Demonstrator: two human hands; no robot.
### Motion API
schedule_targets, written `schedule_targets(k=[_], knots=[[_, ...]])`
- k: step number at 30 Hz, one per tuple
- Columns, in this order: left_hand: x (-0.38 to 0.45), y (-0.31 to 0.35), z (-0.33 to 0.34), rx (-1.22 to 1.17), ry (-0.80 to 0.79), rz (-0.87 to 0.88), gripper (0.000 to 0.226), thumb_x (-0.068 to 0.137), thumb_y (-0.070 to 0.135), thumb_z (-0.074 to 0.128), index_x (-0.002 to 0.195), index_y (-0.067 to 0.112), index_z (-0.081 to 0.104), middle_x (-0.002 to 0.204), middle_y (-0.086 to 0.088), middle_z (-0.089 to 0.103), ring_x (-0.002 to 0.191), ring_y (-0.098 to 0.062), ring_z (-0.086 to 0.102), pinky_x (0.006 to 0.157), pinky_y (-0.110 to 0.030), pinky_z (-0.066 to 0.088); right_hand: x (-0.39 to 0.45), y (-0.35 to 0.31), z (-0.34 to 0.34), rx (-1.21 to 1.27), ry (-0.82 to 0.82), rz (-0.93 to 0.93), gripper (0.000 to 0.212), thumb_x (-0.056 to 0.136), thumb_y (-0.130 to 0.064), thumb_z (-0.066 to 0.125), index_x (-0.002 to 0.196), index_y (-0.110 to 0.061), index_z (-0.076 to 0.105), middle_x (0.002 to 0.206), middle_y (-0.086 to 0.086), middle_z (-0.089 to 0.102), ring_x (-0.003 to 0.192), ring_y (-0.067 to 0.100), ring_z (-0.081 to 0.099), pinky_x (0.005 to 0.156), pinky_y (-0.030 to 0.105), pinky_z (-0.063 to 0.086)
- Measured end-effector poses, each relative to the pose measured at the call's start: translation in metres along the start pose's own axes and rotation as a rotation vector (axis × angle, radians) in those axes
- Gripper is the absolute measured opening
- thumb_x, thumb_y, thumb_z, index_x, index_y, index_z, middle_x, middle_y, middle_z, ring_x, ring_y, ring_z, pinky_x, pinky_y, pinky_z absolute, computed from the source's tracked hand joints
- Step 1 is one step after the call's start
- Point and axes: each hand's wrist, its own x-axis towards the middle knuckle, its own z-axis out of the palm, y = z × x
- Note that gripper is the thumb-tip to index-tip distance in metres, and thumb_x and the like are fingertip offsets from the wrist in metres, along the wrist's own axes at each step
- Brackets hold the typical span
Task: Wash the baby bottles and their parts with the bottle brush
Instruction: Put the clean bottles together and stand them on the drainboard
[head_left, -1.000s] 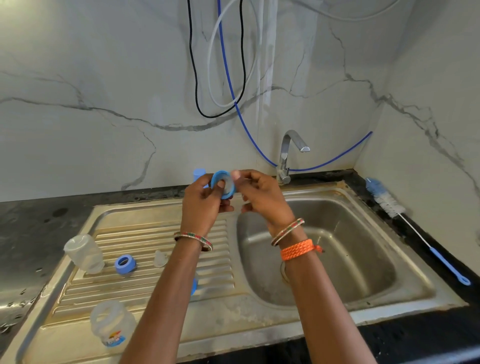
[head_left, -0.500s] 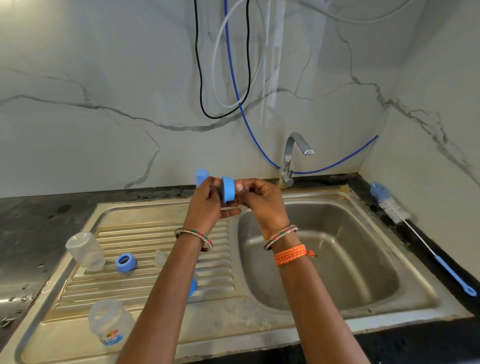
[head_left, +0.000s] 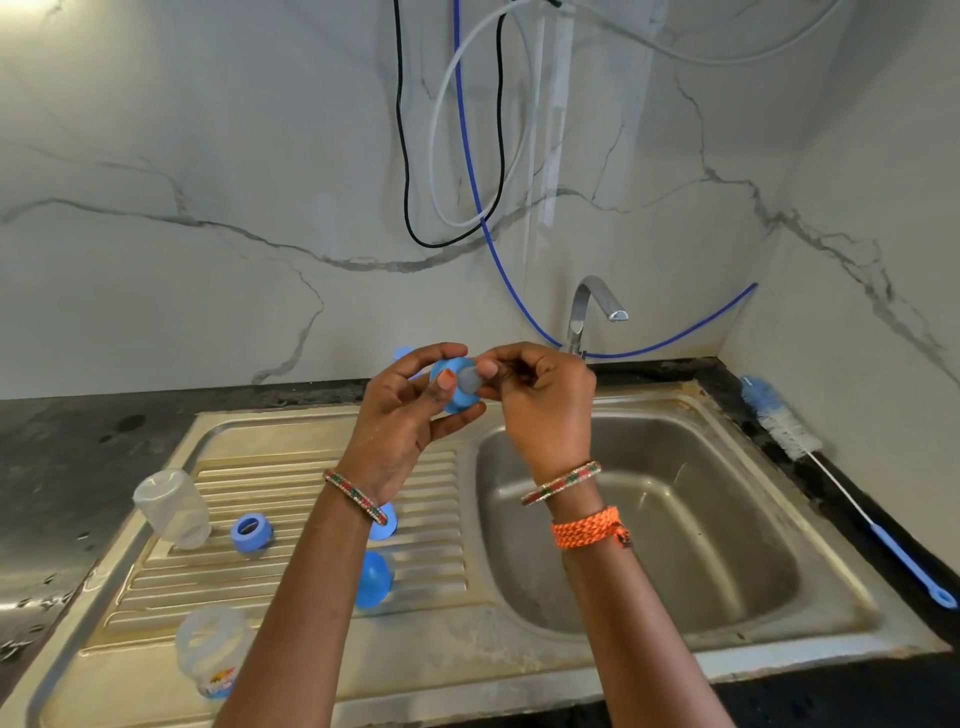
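My left hand (head_left: 410, 410) grips a blue bottle ring (head_left: 460, 395) above the sink's divider. My right hand (head_left: 540, 400) pinches a clear teat (head_left: 467, 378) set in that ring. Two clear baby bottles lie on the drainboard (head_left: 311, 467): one (head_left: 174, 509) at the left, another (head_left: 213, 657) near the front edge. A second blue ring (head_left: 251, 531) lies beside the left bottle. Two more blue parts (head_left: 383, 525) (head_left: 374, 579) show beside my left forearm. The bottle brush (head_left: 789, 431) lies on the black counter at the right, untouched.
The steel basin (head_left: 649, 530) is dry, and the tap (head_left: 592, 312) above it is off. Another blue piece (head_left: 402, 354) stands behind my left hand by the wall. Black, white and blue hoses hang down the marble wall.
Both hands have turned the blue ring, from face-on to edge-on to angled. The clear teat now shows in the ring under my right fingertips. The view has shifted slightly left.
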Motion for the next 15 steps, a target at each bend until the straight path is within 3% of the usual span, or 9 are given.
schedule_targets(k=[6, 10, 15], knots=[[-0.001, -0.004, -0.005, -0.099, 0.015, -0.066, 0.067, 0.051, 0.040, 0.089, 0.107, 0.012, 0.063, 0.102, -0.007, 0.069, 0.094, -0.020, 0.068, 0.073, -0.028, 0.057, 0.001, 0.002, -0.006, 0.158, -0.190, 0.164, 0.012, 0.084, 0.004, 0.065, 0.091, -0.004, 0.071, 0.091, 0.010, 0.072, 0.084, 0.018, 0.070, 0.075, 0.026, 0.058], [-0.002, -0.005, -0.004, -0.032, 0.037, -0.074, 0.051, 0.064, 0.027, 0.076, 0.109, 0.011, 0.059, 0.097, -0.004, 0.068, 0.084, -0.015, 0.067, 0.075, -0.029, 0.056, 0.002, -0.003, -0.010, -0.008, -0.364, 0.144, 0.029, 0.078, -0.003, 0.074, 0.106, -0.009, 0.069, 0.102, 0.004, 0.071, 0.092, 0.011, 0.067, 0.081, 0.021, 0.055], [-0.002, -0.001, -0.017, -0.152, -0.169, -0.135, 0.068, 0.057, 0.036, 0.089, 0.112, 0.011, 0.056, 0.108, -0.007, 0.067, 0.100, -0.021, 0.066, 0.086, -0.038, 0.055, 0.004, -0.010, -0.020, 0.040, -0.364, 0.188, 0.028, 0.072, -0.001, 0.078, 0.099, -0.005, 0.072, 0.095, 0.007, 0.072, 0.084, 0.012, 0.069, 0.078, 0.020, 0.056]])
